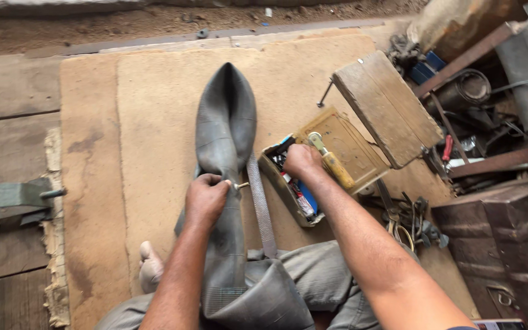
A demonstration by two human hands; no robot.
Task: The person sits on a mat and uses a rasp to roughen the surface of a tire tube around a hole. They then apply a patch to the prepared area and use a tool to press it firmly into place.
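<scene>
A floppy black rubber inner tube [225, 131] lies flat on a big tan board [154, 98], folded into a long loop with its round end pointing to 12 o'clock and its other end draped over the person's grey trousers [313, 281] at 6 o'clock. The rubber looks dull, soft and a bit wrinkled. The left hand [206, 198] sits on the tube about halfway down, closed tight, and pinches the small metal valve [239, 184] that pokes out at 3 o'clock from the fist. Just beside the valve, a flat grey file [261, 208] with a rough face lies along the tube's right edge. At 3 o'clock from the left hand, near it, the right hand [300, 160] dips into an open wooden box [294, 183]; its fingers curl down among the small things inside, but what they grip I cannot tell. A tool with a yellow handle [336, 168] lies on the box just beside that hand. A worn wooden block [386, 107] rests farther out at 2 o'clock, and rusty metal bars and scrap [490, 122] pile up at 3 o'clock. A bare foot [151, 266] peeks out at 7 o'clock. Old grey planks [7, 140] run along at 9 o'clock.
</scene>
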